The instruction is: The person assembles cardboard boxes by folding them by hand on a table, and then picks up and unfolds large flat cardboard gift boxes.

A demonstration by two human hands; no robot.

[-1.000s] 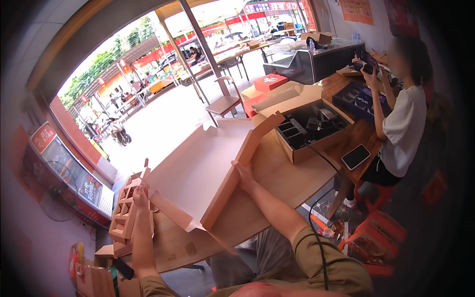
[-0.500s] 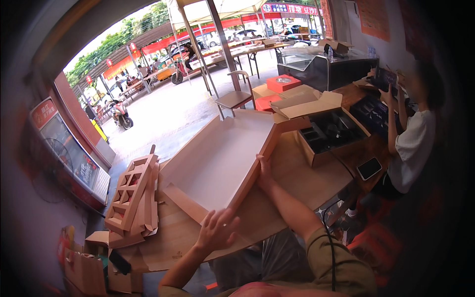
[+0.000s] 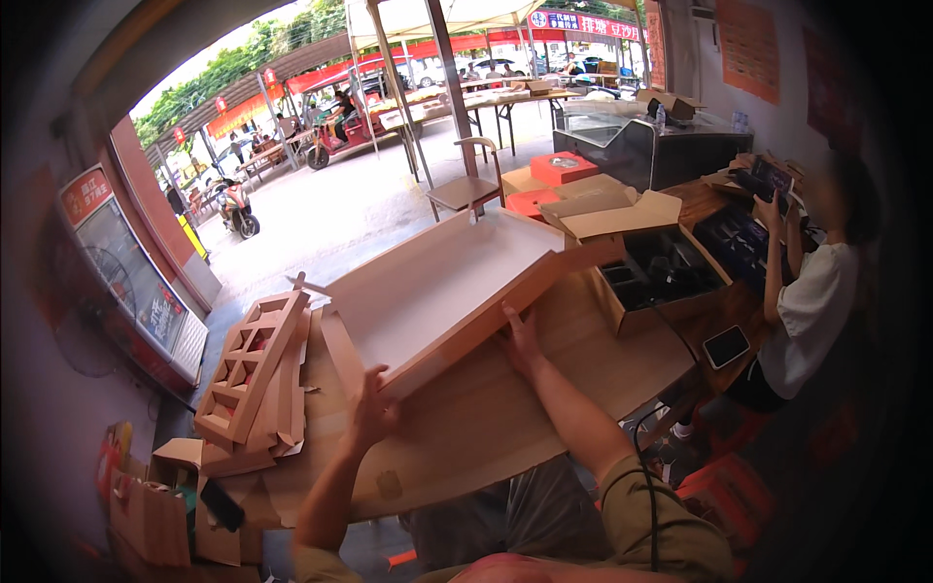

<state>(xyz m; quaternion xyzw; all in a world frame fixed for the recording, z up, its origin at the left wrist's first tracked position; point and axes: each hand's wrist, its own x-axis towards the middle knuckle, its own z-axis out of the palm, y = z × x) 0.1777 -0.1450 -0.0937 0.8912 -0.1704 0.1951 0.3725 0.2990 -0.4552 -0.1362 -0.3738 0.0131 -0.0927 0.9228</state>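
Observation:
A large shallow cardboard box [image 3: 442,291], brown outside and white inside, is tilted above the table with its inside facing away from me. At its near-left corner my left hand [image 3: 371,410] is closed, fingers bent round the edge. My right hand [image 3: 522,342] grips the near long wall from outside, one finger up against the wall and the other fingers partly hidden beneath it. A narrow flap [image 3: 340,352] stands at the box's left end.
Cardboard divider trays [image 3: 255,364] are stacked at the left of the table [image 3: 457,452]. An open carton with black contents [image 3: 656,267] stands on the right, near a phone [image 3: 726,346]. Red boxes [image 3: 562,167] and a chair [image 3: 465,192] are beyond. Another person [image 3: 812,282] sits at right.
The box has turned and tilted, its near wall now facing me more. My left hand has gone from spread fingers to gripping the near-left corner. My right hand stays at the near wall.

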